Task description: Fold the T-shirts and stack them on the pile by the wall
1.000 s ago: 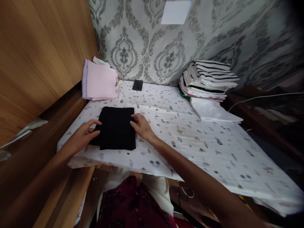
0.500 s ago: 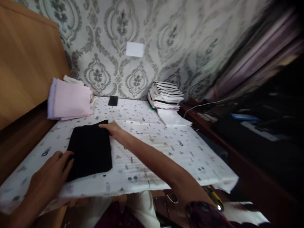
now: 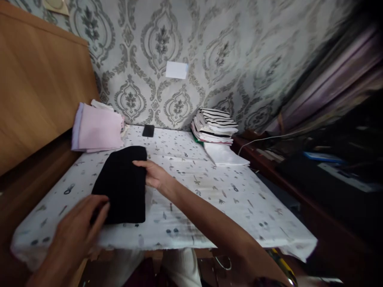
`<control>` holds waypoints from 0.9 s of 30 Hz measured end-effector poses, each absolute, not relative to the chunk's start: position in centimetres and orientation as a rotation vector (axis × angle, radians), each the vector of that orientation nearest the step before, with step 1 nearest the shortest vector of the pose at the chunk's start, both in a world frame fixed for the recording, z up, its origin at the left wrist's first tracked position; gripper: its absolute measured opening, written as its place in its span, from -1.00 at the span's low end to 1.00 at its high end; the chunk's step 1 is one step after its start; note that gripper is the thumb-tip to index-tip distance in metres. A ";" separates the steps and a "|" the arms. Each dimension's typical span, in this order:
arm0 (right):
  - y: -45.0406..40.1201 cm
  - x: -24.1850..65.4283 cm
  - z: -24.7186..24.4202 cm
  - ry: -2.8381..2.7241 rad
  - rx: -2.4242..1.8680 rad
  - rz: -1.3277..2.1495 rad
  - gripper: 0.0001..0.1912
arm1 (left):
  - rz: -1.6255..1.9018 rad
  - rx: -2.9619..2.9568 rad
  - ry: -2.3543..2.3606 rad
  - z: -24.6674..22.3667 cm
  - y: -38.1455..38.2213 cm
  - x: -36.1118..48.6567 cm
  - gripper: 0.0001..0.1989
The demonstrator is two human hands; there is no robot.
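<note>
A folded black cloth garment [image 3: 125, 191] is on the left part of the table, its far side lifted a little off the surface. My right hand [image 3: 154, 173] grips its right edge, thumb on top and the other fingers underneath. At the near left corner, my left hand [image 3: 80, 219] pinches the cloth between thumb and curled fingers. What kind of garment it is cannot be made out from the plain black folds.
A patterned white sheet covers the table [image 3: 203, 199]. Pink and lilac folded cloths [image 3: 101, 127] lie at the back left, near a small dark flat object [image 3: 148, 130]. A stack of folded clothes [image 3: 215, 125] and a white cloth [image 3: 224, 154] lie at the back right.
The black garment's far side has risen off the table in my right hand, and its outline has rounded. My left hand has stayed at its near left corner. The view has shifted slightly.
</note>
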State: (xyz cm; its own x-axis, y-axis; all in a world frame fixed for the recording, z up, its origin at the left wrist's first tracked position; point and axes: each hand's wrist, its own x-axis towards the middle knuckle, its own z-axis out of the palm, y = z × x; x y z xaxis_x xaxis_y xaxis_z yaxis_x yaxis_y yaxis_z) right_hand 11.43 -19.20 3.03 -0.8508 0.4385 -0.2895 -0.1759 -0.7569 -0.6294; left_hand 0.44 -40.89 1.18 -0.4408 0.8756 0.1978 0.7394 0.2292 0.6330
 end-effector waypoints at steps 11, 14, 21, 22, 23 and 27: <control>-21.0 18.6 8.6 -0.445 -0.536 2.355 -0.81 | 1.457 0.574 0.639 -3.6 -37.9 9.6 -0.26; -21.7 22.0 8.2 -0.342 -0.555 2.276 -0.83 | 1.657 0.470 0.613 -1.9 -36.0 9.8 -0.27; -22.7 30.2 4.7 -0.291 -0.689 1.996 -0.83 | 1.385 0.156 1.189 2.9 -31.1 12.0 -0.69; -22.6 31.4 4.2 -0.301 -0.719 1.965 -0.82 | 1.345 0.163 1.238 3.1 -30.2 12.8 -0.76; -22.3 32.6 3.8 -0.308 -0.748 1.930 -0.81 | 1.314 0.183 1.264 3.1 -29.2 13.5 -0.80; -20.2 37.2 2.4 -0.309 -0.855 1.800 -0.79 | 1.216 0.394 1.234 2.4 -24.4 16.4 -0.78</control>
State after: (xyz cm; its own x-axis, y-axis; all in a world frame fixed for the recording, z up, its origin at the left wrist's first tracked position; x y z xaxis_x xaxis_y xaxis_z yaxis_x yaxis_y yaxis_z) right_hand 37.24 -20.20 2.42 -0.1736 0.8985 -0.4032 -0.7126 -0.3972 -0.5783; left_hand 16.38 -24.40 2.36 -0.1449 0.8556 -0.4970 -0.4845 0.3767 0.7896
